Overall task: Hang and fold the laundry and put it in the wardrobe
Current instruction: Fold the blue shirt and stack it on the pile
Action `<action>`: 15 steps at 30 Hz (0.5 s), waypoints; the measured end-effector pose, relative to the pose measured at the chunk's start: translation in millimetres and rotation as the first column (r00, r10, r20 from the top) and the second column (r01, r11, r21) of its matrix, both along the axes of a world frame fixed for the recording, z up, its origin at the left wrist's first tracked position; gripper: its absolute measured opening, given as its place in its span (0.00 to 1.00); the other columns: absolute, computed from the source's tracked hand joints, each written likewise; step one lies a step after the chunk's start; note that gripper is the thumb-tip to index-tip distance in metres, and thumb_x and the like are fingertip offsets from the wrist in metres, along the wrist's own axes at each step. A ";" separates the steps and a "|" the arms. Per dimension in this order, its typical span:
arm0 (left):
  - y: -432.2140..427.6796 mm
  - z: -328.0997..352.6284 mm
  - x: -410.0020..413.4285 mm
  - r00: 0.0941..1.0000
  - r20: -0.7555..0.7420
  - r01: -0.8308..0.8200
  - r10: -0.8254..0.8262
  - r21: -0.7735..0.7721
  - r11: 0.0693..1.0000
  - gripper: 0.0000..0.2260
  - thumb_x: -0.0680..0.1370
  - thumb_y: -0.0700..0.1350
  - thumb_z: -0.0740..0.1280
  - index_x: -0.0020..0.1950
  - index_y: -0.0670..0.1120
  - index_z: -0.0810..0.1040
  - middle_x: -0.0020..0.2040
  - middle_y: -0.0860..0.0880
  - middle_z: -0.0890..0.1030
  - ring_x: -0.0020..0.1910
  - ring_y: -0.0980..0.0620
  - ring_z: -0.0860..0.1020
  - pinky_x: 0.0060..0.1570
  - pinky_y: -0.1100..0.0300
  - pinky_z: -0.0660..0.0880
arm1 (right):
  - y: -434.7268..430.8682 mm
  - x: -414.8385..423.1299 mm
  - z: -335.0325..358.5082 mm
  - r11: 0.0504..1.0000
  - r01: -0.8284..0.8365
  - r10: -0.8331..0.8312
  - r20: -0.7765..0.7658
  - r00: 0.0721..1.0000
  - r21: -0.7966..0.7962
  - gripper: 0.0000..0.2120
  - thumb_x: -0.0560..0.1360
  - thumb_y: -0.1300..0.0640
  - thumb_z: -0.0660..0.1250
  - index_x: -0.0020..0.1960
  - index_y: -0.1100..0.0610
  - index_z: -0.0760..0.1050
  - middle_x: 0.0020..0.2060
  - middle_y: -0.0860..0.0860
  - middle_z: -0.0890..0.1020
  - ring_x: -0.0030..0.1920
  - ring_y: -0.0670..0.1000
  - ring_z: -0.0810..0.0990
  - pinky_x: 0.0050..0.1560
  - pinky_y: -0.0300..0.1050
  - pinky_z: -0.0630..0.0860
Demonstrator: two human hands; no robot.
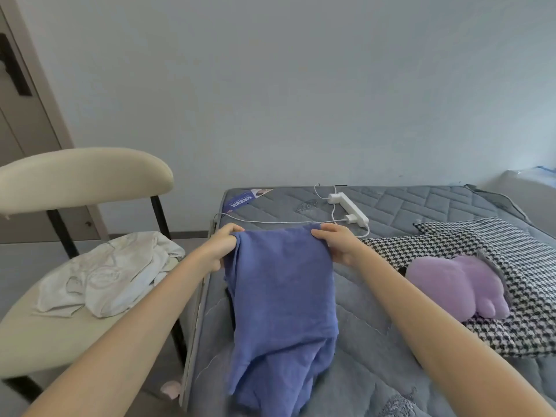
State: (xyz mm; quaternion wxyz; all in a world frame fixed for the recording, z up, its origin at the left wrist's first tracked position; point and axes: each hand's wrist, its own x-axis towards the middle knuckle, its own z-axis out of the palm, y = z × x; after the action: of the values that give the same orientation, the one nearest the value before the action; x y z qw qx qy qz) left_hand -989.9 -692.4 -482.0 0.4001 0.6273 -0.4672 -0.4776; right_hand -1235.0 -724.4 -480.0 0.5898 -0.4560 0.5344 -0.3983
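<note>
Fabric of a blue garment (282,296) hangs from both top corners over the grey bed (406,212), its lower part bunched on it. The left grip (224,245) and the right grip (337,240) each pinch one corner. A pale garment (108,275) lies on the chair (84,176) beside the bed.

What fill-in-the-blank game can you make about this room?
The left hand and right hand grip a ___ garment.
On the chair lies a crumpled ___ shirt.
The plush is ___.
Missing words: blue; white; purple.
</note>
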 end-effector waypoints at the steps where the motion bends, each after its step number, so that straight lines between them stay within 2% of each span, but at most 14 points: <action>1: -7.2 -7.5 2.0 1.000 0.018 -0.002 0.002 0.013 1.000 0.12 0.79 0.33 0.54 0.44 0.48 0.71 0.40 0.47 0.75 0.36 0.51 0.71 0.32 0.60 0.66 | -6.4 1.6 -8.2 1.000 0.027 -0.027 -0.013 1.000 0.004 0.05 0.77 0.65 0.65 0.52 0.60 0.79 0.40 0.52 0.81 0.36 0.48 0.80 0.33 0.39 0.79; 3: -24.4 -15.3 5.9 0.999 0.053 0.002 -0.003 0.009 1.000 0.12 0.79 0.33 0.54 0.44 0.48 0.71 0.42 0.47 0.76 0.37 0.50 0.72 0.33 0.60 0.67 | -21.6 5.7 -18.2 0.997 0.077 -0.078 -0.069 0.995 -0.016 0.08 0.77 0.64 0.66 0.56 0.59 0.78 0.41 0.51 0.81 0.38 0.47 0.79 0.32 0.38 0.78; 6: -51.6 -20.4 11.8 0.990 0.139 0.028 -0.024 -0.030 0.999 0.12 0.77 0.33 0.54 0.45 0.48 0.71 0.44 0.47 0.76 0.40 0.50 0.72 0.34 0.60 0.68 | -46.5 12.7 -26.5 0.993 0.112 -0.116 -0.129 0.985 -0.041 0.08 0.77 0.62 0.66 0.54 0.55 0.79 0.39 0.49 0.81 0.37 0.45 0.78 0.27 0.34 0.74; 9: -74.4 -32.0 16.7 0.978 0.204 0.050 -0.034 -0.075 0.996 0.13 0.76 0.32 0.52 0.45 0.47 0.71 0.45 0.46 0.76 0.40 0.50 0.71 0.35 0.60 0.67 | -70.4 17.3 -41.4 0.992 0.122 -0.124 -0.156 0.980 -0.026 0.05 0.77 0.62 0.66 0.50 0.54 0.78 0.38 0.49 0.80 0.36 0.46 0.76 0.32 0.37 0.73; 11: -86.1 -45.5 18.8 0.971 0.235 0.061 -0.040 -0.081 0.995 0.13 0.76 0.32 0.53 0.47 0.47 0.72 0.46 0.46 0.76 0.41 0.50 0.72 0.37 0.59 0.67 | -82.5 18.7 -53.4 0.992 0.122 -0.127 -0.230 0.965 -0.038 0.05 0.76 0.62 0.66 0.48 0.53 0.78 0.37 0.48 0.78 0.36 0.46 0.74 0.34 0.39 0.70; 15: -103.8 -72.7 23.0 0.970 0.243 0.012 0.009 -0.083 0.996 0.15 0.77 0.32 0.53 0.45 0.50 0.73 0.44 0.46 0.76 0.41 0.49 0.73 0.37 0.59 0.70 | -97.6 19.6 -69.7 0.988 0.142 -0.152 -0.320 0.935 -0.054 0.06 0.76 0.62 0.66 0.48 0.52 0.79 0.33 0.46 0.77 0.30 0.43 0.71 0.28 0.36 0.65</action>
State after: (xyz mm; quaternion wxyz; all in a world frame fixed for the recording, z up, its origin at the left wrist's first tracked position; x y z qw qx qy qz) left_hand -966.8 -796.2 -554.7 0.3656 0.6633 -0.5327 -0.3775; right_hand -1215.4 -822.0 -549.7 0.4560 -0.4825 0.6504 -0.3691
